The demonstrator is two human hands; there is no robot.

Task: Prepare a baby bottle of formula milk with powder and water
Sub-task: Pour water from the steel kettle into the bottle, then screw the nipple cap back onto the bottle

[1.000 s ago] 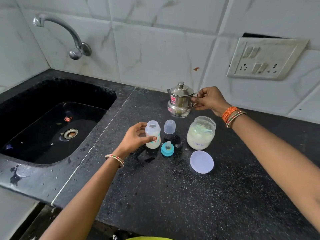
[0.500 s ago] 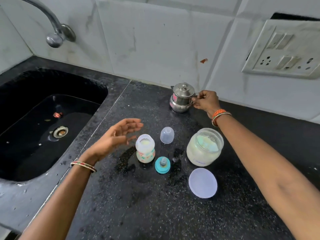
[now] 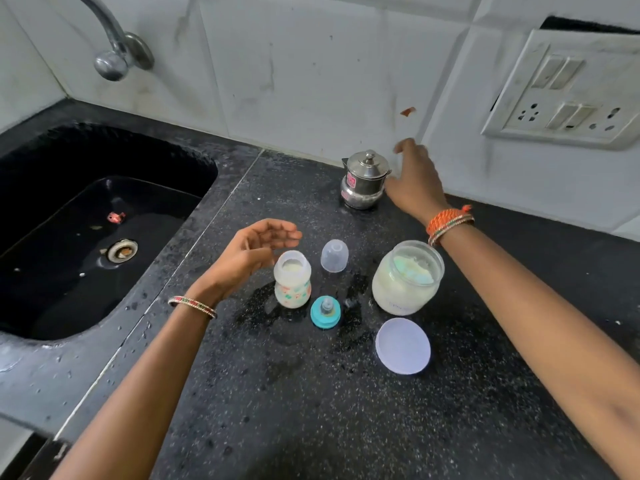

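Head view: a small baby bottle point(image 3: 292, 279) is seen standing upright and open on the black surface point(image 3: 311, 393). Something pale is seen inside its mouth; powder or milk, it cannot be told which.

The left hand point(image 3: 252, 252) is held just beside the bottle, to its left, and nothing is gripped. Its fingers point(image 3: 284, 233) are loosely spread and a little curved. It is likely kept close so the bottle can be steadied.

The right hand point(image 3: 414, 181) is held next to the steel pot point(image 3: 363, 180) at the back, near the wall. Its fingers are blurred but look spread, and the pot does not seem to be gripped. The pot's lid is on.

The powder jar point(image 3: 407, 277) is left open beside the bottle, with its round lid point(image 3: 403, 346) laid flat in front. This is probably so powder can be reached.

The teal teat ring point(image 3: 325, 312) and the clear cap point(image 3: 334, 256) are set down close by, likely for closing the bottle later.

A sink point(image 3: 20, 327) is seen on the left.
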